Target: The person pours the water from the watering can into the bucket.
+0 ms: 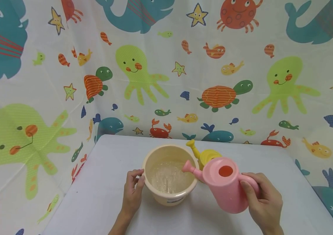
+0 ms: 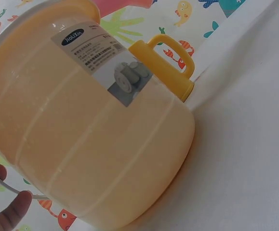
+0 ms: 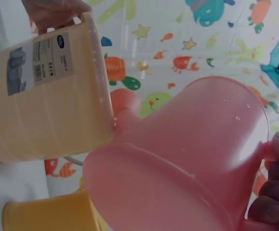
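Note:
A cream bucket (image 1: pixel 170 195) stands on the white-covered table, with clear, rippled water (image 1: pixel 167 178) inside. My left hand (image 1: pixel 133 192) holds it at the left side of its rim; in the left wrist view the thin grey handle (image 2: pixel 6 186) runs between thumb and fingers. With my right hand (image 1: pixel 264 199) I grip the loop handle of a pink watering can (image 1: pixel 228 192), fingers curled round it. The can is raised to the right of the bucket, its spout (image 1: pixel 190 168) reaching over the rim. Its underside faces the right wrist view, where a few drops cling to its wall.
Behind the pink can stands a yellow watering can (image 1: pixel 210 155), its spout pointing up and left, close to the bucket's right side. The white table (image 1: pixel 95 186) ends at a curtain (image 1: pixel 166 81) printed with sea animals.

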A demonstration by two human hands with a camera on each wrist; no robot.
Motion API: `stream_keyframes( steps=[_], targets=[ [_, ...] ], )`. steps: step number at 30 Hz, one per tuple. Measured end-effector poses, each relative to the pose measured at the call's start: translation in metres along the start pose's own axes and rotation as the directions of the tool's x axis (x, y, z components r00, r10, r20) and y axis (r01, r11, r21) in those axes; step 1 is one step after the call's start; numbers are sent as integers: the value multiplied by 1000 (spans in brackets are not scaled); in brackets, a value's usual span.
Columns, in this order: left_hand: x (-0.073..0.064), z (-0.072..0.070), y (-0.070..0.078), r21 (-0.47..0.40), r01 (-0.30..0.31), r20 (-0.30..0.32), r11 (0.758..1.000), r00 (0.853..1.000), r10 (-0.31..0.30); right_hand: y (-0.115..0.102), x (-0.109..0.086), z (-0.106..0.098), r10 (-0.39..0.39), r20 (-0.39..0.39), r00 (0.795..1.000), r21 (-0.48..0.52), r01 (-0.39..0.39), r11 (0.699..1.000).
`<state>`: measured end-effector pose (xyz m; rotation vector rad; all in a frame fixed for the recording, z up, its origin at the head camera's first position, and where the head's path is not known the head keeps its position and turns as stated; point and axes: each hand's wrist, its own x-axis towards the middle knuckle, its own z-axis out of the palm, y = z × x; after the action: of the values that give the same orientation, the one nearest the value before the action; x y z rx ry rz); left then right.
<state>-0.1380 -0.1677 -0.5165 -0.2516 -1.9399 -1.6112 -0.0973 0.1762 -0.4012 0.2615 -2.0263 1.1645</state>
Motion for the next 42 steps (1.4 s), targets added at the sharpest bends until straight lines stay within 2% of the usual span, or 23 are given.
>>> stream_keyframes(
  steps=[18,28,36,42],
  targets=[
    [6,4,-3,-1,-37,-3,999,999,37,7,10,2,-50,31,998,-3,50,999],
    [7,5,-8,-1,-35,-3,999,999,35,9,13,2,-31,61,998,-22,33,999],
    [9,6,-9,4,-14,2,1000,1000,14,11,17,3,-86,57,995,-27,88,996],
    [10,7,-11,7,-8,2,1000,1000,8,13,18,5,-89,64,994,-49,92,995]
  ],
)
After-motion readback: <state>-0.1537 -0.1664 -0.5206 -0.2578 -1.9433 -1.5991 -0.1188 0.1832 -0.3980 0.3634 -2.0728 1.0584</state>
